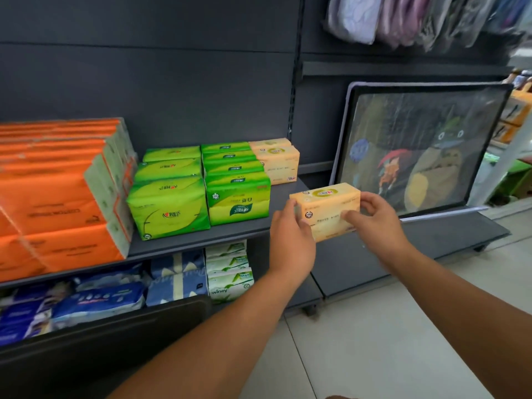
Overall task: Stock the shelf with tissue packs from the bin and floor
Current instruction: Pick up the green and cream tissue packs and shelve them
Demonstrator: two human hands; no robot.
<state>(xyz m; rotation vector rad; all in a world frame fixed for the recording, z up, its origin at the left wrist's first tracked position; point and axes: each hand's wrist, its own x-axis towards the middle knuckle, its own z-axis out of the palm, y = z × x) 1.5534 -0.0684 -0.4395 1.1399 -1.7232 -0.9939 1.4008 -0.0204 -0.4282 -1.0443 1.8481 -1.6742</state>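
Left hand (290, 240), right hand (374, 221) grip one beige pack (328, 201); two shelved packs (277, 164)

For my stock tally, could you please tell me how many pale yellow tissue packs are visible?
3. The held pack, between left hand and right hand; a front pack and rear pack on the shelf. Others may be hidden.

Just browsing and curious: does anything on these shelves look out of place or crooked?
Yes: a large framed picture leans tilted against the back panel right of the tissue packs, unlike the stock beside it.
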